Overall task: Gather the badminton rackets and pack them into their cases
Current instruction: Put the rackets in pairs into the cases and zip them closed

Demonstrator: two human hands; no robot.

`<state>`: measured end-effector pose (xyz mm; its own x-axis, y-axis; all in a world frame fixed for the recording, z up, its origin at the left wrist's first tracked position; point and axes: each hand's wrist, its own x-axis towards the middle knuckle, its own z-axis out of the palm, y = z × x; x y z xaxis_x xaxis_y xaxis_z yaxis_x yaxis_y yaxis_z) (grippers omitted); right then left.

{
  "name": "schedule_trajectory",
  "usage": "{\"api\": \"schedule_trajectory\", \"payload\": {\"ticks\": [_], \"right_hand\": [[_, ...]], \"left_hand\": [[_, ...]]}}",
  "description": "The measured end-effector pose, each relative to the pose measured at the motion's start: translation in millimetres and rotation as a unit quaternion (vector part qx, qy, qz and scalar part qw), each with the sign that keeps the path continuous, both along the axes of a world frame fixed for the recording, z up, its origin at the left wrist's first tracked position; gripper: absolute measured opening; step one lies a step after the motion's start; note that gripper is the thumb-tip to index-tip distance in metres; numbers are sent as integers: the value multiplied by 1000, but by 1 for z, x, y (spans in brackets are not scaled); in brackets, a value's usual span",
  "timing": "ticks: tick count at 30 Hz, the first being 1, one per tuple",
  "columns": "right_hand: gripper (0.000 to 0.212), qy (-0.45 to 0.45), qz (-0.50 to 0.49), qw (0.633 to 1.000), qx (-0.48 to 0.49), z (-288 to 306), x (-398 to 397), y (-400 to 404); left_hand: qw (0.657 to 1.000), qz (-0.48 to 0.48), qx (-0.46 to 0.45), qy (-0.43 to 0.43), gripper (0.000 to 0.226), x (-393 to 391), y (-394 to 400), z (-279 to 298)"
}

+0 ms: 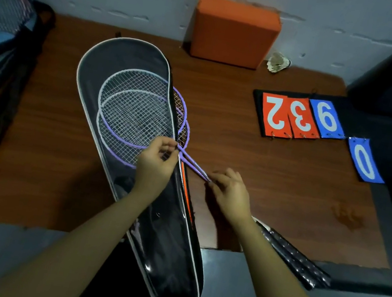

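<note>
Racket case (pixel 166 260), black with white piping, lies open on the wooden tabletop (pixel 250 173), its narrow end overhanging the near edge toward the person. Left hand (pixel 157 162) sits over the case's mid-section, fingers curled, pinching at the right-hand edge of the case where the two racket throats cross. Right hand (pixel 230 193) is just right of the case, fingertips pinching the purple shafts (pixel 193 164) that run out over the case edge. The dark racket grips (pixel 298 261) extend past the right forearm, over the tabletop's near edge.

Two purple-and-white badminton rackets (pixel 133 114) overlap, heads lying mostly within the wide far part of the case, just beyond the left hand; their right rims stick out past the case's edge.

Further right: flip scoreboard (pixel 298 118) with cards 2, 3, 9, 0. At the far wall: orange block (pixel 235 33), with a shuttlecock (pixel 279 63) just beside it. Far left: a second bag (pixel 5 43) holding another racket head.
</note>
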<state>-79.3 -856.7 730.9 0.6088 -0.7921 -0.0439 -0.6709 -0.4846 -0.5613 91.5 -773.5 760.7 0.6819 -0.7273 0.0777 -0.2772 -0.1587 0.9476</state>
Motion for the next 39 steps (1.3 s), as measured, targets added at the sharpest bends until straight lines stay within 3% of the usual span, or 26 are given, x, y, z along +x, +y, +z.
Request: {"api": "schedule_trajectory", "payload": {"ticks": [3, 8, 13, 16, 20, 26, 30, 39], "right_hand": [[30, 3, 12, 1000, 25, 1, -9, 1], [33, 42, 21, 997, -54, -1, -49, 13], [43, 107, 1, 987, -121, -8, -84, 26], [35, 100, -11, 982, -158, -11, -92, 35], [33, 54, -11, 985, -166, -11, -88, 41], [41, 52, -25, 992, -112, -3, -75, 60], [55, 104, -25, 993, -49, 4, -85, 67], [57, 237, -178, 953, -65, 10, -153, 109]], "left_hand": [[996, -33, 47, -64, 13, -7, 1, -7], [960, -64, 189, -197, 40, -43, 21, -20], [920, -105, 308, -220, 68, -73, 46, -23], [907, -128, 348, -198, 68, -83, 54, -22], [924, -141, 323, -150, 61, -88, 55, -24], [931, -144, 288, -170, 54, -93, 58, -33], [926, -127, 327, -138, 47, -94, 55, -26], [975, -84, 202, -38, 41, -95, 63, -25]]}}
